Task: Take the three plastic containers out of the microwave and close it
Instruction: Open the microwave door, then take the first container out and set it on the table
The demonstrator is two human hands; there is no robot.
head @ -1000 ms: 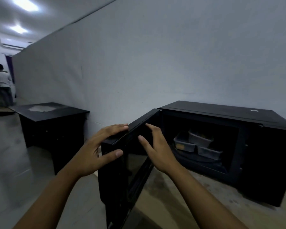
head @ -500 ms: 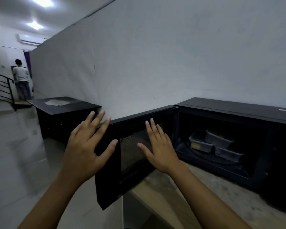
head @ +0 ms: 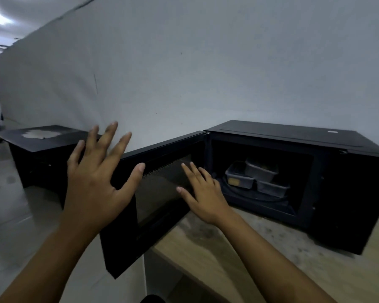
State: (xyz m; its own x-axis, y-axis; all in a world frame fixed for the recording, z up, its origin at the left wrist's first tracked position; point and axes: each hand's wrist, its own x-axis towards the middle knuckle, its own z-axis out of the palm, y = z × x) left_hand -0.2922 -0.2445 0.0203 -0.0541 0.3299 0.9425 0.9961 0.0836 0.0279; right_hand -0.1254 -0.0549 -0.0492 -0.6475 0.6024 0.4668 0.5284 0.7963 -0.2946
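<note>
Black microwave point(head: 293, 136) on wooden table point(head: 217, 254), set back toward far edge against pale wall point(head: 206, 62). Door point(head: 160, 193) swung fully out to left, overhanging table's left edge; free outer edge hangs past the corner above tiled floor point(head: 15, 215). Door panel matte black, rectangular, with fine perforated mesh window. Cavity open, dark, box-shaped.

Three plastic containers point(head: 257, 178) inside cavity, grouped on floor of cavity toward its left half: translucent grey, rectangular, shallow, rounded corners. Two in front side by side, third behind and raised, apparently resting partly on the others. Yellowish patch visible in front-left one; contents otherwise too dim to tell. Open room to right of group within cavity.

Left hand point(head: 92, 184) raised in front of door's outer end, fingers spread wide apart, palm forward, holding nothing; contact with door not clear. Right hand point(head: 204, 193) flat near mesh window close to hinge side, fingers apart and extended, gripping nothing; touching or just off the surface, cannot tell.

Table surface light wood grain, smudged dark in front of microwave; front strip clear. Second low black table point(head: 42, 138) well apart to left along wall, pale worn patch on top.
</note>
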